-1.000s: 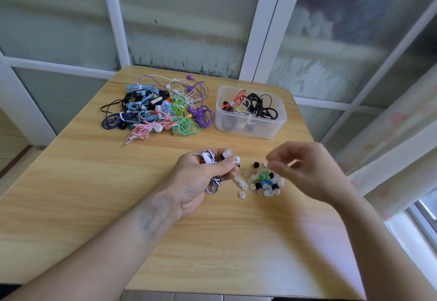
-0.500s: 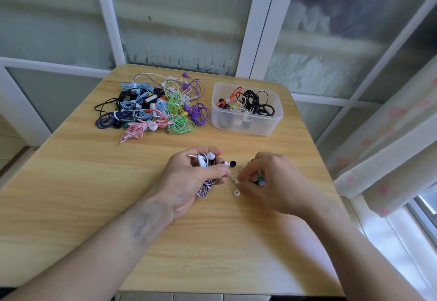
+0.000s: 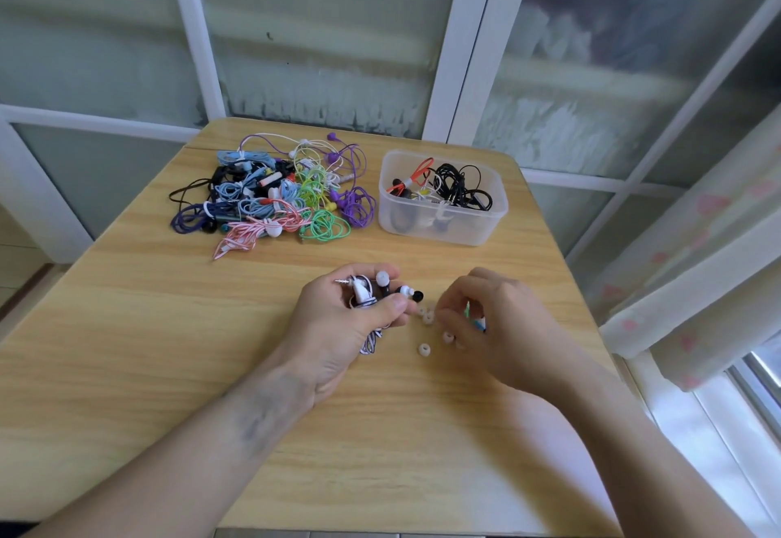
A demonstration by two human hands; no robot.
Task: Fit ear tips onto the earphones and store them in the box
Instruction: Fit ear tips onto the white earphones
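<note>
Wooden worktop (image 3: 169, 347) by frosted windows, clear box (image 3: 441, 220) at the far right.
My left hand (image 3: 342, 326) grips a coiled black-and-white earphone (image 3: 380, 290); my right hand (image 3: 494, 322), fingers curled, covers the loose ear tips (image 3: 424, 349) just beside it — whether it pinches one I cannot tell.

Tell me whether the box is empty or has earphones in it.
Not empty. The lidless clear box holds coiled earphones, black and red-orange among them, filling it only partway.

Light wood-grain table (image 3: 169, 347), translucent white box (image 3: 443, 224), white ear tips (image 3: 424, 349), and multicoloured earphone pile (image 3: 274, 195).
</note>
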